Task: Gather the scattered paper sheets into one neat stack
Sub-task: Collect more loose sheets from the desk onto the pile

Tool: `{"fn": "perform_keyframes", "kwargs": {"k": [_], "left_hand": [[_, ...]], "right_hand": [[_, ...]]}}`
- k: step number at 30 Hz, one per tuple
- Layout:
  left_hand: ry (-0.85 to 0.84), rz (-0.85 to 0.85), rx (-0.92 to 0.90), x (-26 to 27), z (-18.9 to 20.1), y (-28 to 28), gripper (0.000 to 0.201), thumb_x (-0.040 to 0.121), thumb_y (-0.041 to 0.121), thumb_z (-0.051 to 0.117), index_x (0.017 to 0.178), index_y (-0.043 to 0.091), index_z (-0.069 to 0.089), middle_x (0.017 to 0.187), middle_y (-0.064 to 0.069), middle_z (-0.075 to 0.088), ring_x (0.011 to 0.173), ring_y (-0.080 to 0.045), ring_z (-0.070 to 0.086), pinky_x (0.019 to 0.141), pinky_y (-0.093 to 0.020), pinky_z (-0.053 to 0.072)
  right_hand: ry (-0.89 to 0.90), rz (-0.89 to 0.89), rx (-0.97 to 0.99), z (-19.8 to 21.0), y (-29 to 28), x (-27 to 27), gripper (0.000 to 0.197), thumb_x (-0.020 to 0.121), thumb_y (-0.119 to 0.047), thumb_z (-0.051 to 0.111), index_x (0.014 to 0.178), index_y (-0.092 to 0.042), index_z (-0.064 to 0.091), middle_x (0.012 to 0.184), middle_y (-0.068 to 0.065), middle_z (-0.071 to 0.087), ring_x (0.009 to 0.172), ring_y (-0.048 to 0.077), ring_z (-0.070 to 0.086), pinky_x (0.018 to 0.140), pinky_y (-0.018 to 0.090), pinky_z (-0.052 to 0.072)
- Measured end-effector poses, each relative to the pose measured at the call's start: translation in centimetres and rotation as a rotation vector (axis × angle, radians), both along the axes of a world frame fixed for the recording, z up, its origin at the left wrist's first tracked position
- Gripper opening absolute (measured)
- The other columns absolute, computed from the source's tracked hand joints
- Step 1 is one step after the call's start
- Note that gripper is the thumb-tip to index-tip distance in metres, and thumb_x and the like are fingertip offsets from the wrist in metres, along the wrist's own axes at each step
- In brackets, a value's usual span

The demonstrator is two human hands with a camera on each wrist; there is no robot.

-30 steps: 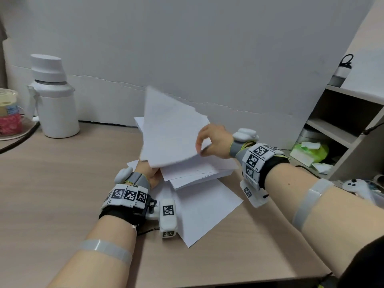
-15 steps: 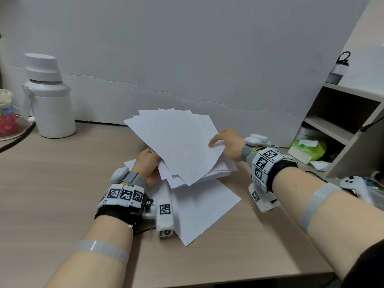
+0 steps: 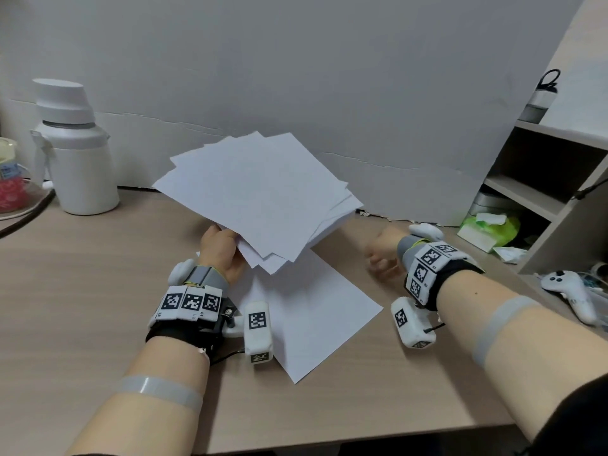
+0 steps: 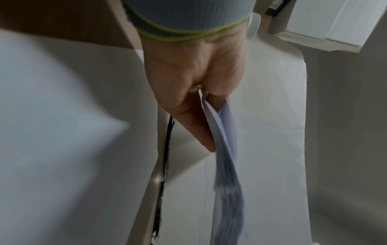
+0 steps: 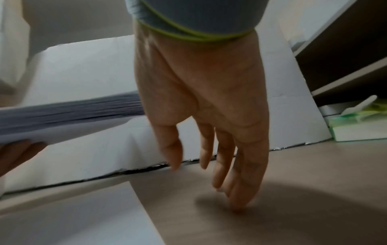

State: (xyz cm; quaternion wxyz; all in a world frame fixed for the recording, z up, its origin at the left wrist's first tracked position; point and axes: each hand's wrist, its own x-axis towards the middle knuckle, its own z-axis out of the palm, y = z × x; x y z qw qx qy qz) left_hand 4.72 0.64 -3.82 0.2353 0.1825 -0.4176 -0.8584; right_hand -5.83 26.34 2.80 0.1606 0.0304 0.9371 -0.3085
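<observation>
A fanned bundle of white paper sheets (image 3: 260, 195) hangs above the table, its corners out of line. My left hand (image 3: 220, 251) pinches the bundle at its near corner, thumb on one side and fingers on the other (image 4: 194, 106). The bundle's edge (image 5: 71, 112) shows in the right wrist view. One single sheet (image 3: 309, 311) lies flat on the wooden table (image 3: 82, 291) under the bundle. My right hand (image 3: 381, 255) is off the paper, to the right of it, fingers relaxed and straight (image 5: 220, 159), just over the bare table.
A white thermos jug (image 3: 72, 149) stands at the back left, a white board (image 3: 329, 77) along the back. A shelf unit (image 3: 543, 179) with a green packet (image 3: 490, 228) is at the right, a white controller (image 3: 569, 291) near it.
My right hand let go of the bundle and drew back to the right, down toward the table. The left hand tipped the bundle flatter and lifted it slightly.
</observation>
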Motion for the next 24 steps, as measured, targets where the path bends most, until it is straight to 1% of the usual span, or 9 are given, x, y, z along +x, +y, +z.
{"fn": "perform_keyframes", "kwargs": {"k": [2,4,6,8,13,16,19,22,24], "left_hand": [[0.011,0.034,-0.006,0.2,0.2,-0.2,0.032,0.09,-0.016,0.047,0.102,0.01,0.061,0.104,-0.011,0.07,0.096,-0.034,0.068,0.092,-0.05,0.055],[-0.008,0.072,-0.02,0.4,0.4,-0.2,0.031,0.09,-0.016,0.048,0.095,0.013,0.059,0.096,-0.007,0.069,0.086,-0.026,0.068,0.087,-0.043,0.057],[-0.017,0.102,-0.025,0.6,0.5,-0.1,0.031,0.09,-0.016,0.049,0.09,0.014,0.057,0.091,-0.006,0.067,0.085,-0.026,0.066,0.084,-0.039,0.056],[-0.04,0.119,-0.038,0.5,0.4,-0.3,0.028,0.09,-0.014,0.05,0.088,0.014,0.056,0.088,-0.006,0.065,0.085,-0.027,0.065,0.081,-0.037,0.055],[-0.044,0.138,-0.026,0.5,0.4,-0.5,0.028,0.088,-0.012,0.053,0.092,0.015,0.059,0.093,-0.007,0.068,0.088,-0.028,0.067,0.087,-0.043,0.055],[-0.049,0.14,-0.038,0.6,0.4,-0.4,0.03,0.09,-0.012,0.051,0.09,0.017,0.057,0.09,-0.003,0.066,0.081,-0.022,0.065,0.081,-0.036,0.055],[-0.036,0.147,-0.035,0.5,0.4,-0.2,0.031,0.091,-0.014,0.049,0.089,0.016,0.056,0.089,-0.003,0.065,0.079,-0.02,0.064,0.077,-0.032,0.054],[-0.039,0.15,-0.041,0.5,0.5,-0.1,0.032,0.092,-0.013,0.048,0.087,0.018,0.055,0.086,0.0,0.063,0.074,-0.014,0.062,0.069,-0.028,0.054],[-0.034,0.141,-0.025,0.4,0.4,-0.1,0.032,0.092,-0.013,0.048,0.089,0.017,0.056,0.088,-0.002,0.064,0.076,-0.017,0.063,0.074,-0.031,0.054]], "right_hand": [[-0.051,0.139,0.14,-0.4,-0.5,0.4,0.023,0.081,-0.025,0.074,0.093,-0.008,0.063,0.087,0.009,0.064,0.065,0.024,0.057,0.065,0.031,0.054],[-0.061,0.238,0.271,-0.7,-1.7,0.7,0.056,0.061,-0.045,0.085,0.1,-0.011,0.065,0.085,0.006,0.065,0.073,0.025,0.061,0.076,0.036,0.057],[-0.046,0.32,0.452,-1.2,-3.3,0.9,0.086,0.037,-0.066,0.085,0.103,-0.015,0.065,0.097,0.006,0.068,0.088,0.03,0.065,0.088,0.043,0.055],[-0.026,0.382,0.62,-1.5,-4.4,1.5,0.098,0.027,-0.077,0.081,0.101,-0.015,0.065,0.103,0.007,0.068,0.094,0.031,0.065,0.089,0.041,0.052],[-0.045,0.387,0.737,-1.2,-5.8,2.5,0.08,0.06,-0.07,0.079,0.107,-0.008,0.061,0.098,0.005,0.068,0.088,0.026,0.064,0.074,0.031,0.048],[-0.056,0.373,0.746,-1.0,-5.8,2.8,0.08,0.06,-0.067,0.082,0.112,-0.01,0.061,0.106,0.006,0.068,0.093,0.026,0.064,0.066,0.028,0.048],[-0.123,0.374,0.671,-1.3,-6.0,2.3,0.068,0.066,-0.054,0.085,0.109,-0.007,0.061,0.107,0.006,0.072,0.089,0.027,0.063,0.088,0.037,0.054],[-0.105,0.354,0.735,-1.2,-6.3,2.4,0.081,0.054,-0.063,0.086,0.111,-0.01,0.06,0.108,0.008,0.063,0.099,0.03,0.056,0.068,0.031,0.048],[-0.082,0.35,0.771,-1.3,-6.4,2.2,0.085,0.055,-0.065,0.085,0.118,-0.014,0.058,0.111,0.007,0.058,0.104,0.031,0.052,0.063,0.03,0.04]]}}
